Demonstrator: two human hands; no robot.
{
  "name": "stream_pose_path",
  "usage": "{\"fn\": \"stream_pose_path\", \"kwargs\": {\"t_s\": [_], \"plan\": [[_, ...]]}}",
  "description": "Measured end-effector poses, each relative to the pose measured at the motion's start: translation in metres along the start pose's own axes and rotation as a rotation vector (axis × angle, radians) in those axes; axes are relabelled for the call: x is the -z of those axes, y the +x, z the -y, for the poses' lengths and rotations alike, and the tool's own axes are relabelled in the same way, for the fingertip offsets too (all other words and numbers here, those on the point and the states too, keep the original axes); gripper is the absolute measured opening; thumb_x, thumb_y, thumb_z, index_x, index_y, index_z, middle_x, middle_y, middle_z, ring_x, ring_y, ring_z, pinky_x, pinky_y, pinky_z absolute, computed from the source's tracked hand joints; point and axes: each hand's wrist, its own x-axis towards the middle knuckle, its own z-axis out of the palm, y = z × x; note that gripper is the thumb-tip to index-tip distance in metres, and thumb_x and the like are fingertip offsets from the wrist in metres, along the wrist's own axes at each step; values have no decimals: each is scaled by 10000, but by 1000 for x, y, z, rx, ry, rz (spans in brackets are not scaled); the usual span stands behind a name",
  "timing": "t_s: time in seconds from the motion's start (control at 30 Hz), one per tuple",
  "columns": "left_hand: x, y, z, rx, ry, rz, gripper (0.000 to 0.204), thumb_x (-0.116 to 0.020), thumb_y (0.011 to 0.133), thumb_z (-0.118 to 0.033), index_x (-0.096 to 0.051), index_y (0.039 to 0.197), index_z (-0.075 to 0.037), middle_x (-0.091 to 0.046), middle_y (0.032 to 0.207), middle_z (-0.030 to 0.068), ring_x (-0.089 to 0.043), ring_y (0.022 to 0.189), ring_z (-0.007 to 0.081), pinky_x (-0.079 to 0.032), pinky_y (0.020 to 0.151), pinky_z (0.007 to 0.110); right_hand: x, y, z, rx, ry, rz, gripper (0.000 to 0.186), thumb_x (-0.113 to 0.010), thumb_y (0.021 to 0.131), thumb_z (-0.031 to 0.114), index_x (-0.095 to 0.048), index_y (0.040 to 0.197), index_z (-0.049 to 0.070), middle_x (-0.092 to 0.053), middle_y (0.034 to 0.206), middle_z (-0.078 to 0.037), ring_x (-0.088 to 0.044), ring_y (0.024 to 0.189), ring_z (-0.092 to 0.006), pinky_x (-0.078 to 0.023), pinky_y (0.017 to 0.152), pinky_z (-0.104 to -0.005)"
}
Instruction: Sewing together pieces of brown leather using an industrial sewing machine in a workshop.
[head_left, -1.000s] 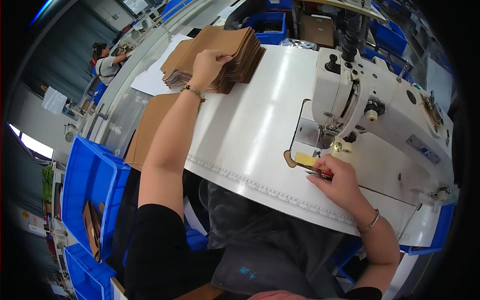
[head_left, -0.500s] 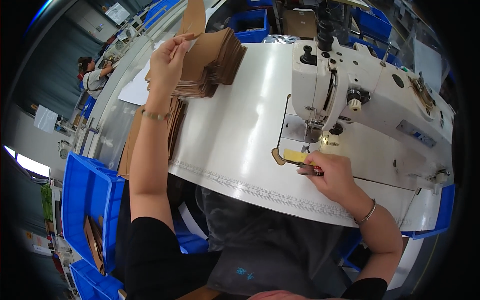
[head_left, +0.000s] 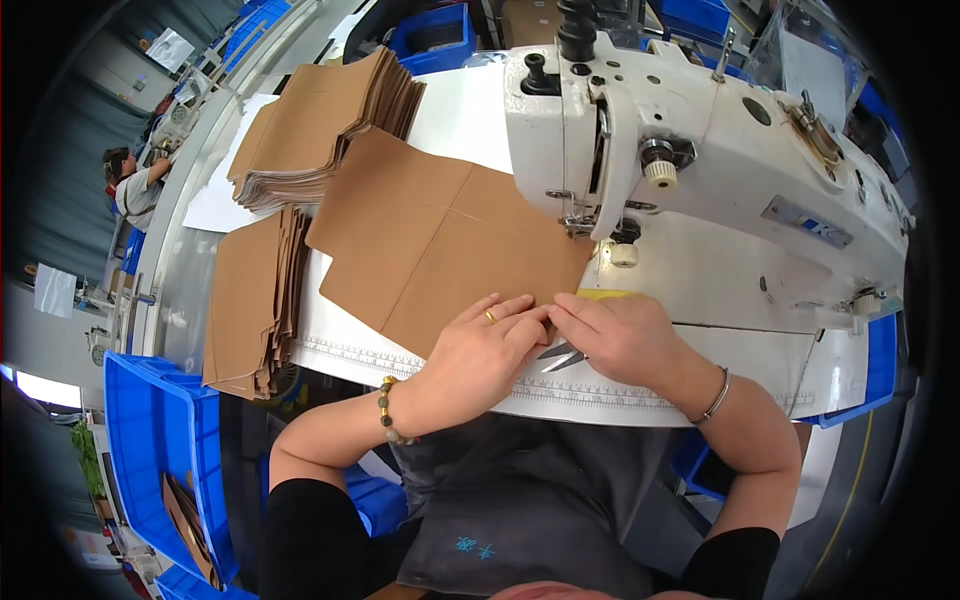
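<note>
A flat brown panel [head_left: 440, 220] with a crosswise seam line lies on the sewing table, its right side beneath the head of the white sewing machine [head_left: 640, 130]. My left hand [head_left: 480, 355] grips the panel's near edge, fingers bent over it and thumb toward the right hand. Close beside it, my right hand [head_left: 620, 340] is closed around a small pair of snips [head_left: 562, 358], whose blades point left. Its fingertips also press on the panel's near right corner. A yellow piece [head_left: 605, 294] shows just behind the right hand; the needle area is partly covered by the panel.
A thick stack of brown panels [head_left: 310, 115] stands at the back left, and a second bundle [head_left: 250, 300] hangs over the left edge. Blue bins [head_left: 160, 420] stand lower left. Another person [head_left: 135, 185] sits far left. A printed ruler [head_left: 640, 393] runs along the front edge.
My left hand has come from the stack at the back left to the machine, bringing a brown panel. My right hand has shifted slightly left, still holding the snips, and now touches the panel.
</note>
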Motion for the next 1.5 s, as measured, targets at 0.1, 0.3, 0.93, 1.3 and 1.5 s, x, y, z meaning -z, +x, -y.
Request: {"fn": "stream_pose_path", "kwargs": {"t_s": [0.1,0.3,0.93,1.3,1.5], "plan": [[18,2,3,-3,-29,16,244,-737,839,-115,-628,1044,-39,-670,1267,119,-628,1200,314,-494,1012,462,4,-8,-8,27,-16,81,141,-662,774,119,-656,896,50,-626,832,-28,-632,600,-150,-500,494,-298],[52,-19,49,155,172,82,519,-784,797,-183,-618,1263,-25,-625,1353,127,-543,1304,358,-438,1074,455,61,7,-42,-125,16,423,78,-662,734,112,-598,749,69,-607,749,-57,-634,663,-251,-505,581,-375],[5,43,31,-212,258,160,515,-714,857,-373,-640,1272,-78,-642,1332,87,-614,1218,296,-498,1005,405,29,9,-50,-274,-320,229,55,-648,770,122,-619,729,101,-569,687,-50,-638,641,-215,-508,551,-343],[4,63,68,-181,110,-226,122,-756,820,-168,-738,926,-112,-711,863,14,-667,753,198,-545,644,323,-6,-2,-75,-156,-254,103,152,-675,716,137,-571,606,130,-548,633,-41,-583,571,-192,-466,494,-323],[-15,63,61,-228,193,-308,117,-767,799,-165,-720,898,-125,-616,732,4,-608,628,181,-500,555,311,2,2,-43,-176,-114,257,110,-647,794,146,-632,897,112,-557,610,-31,-609,532,-211,-460,437,-344]]}}
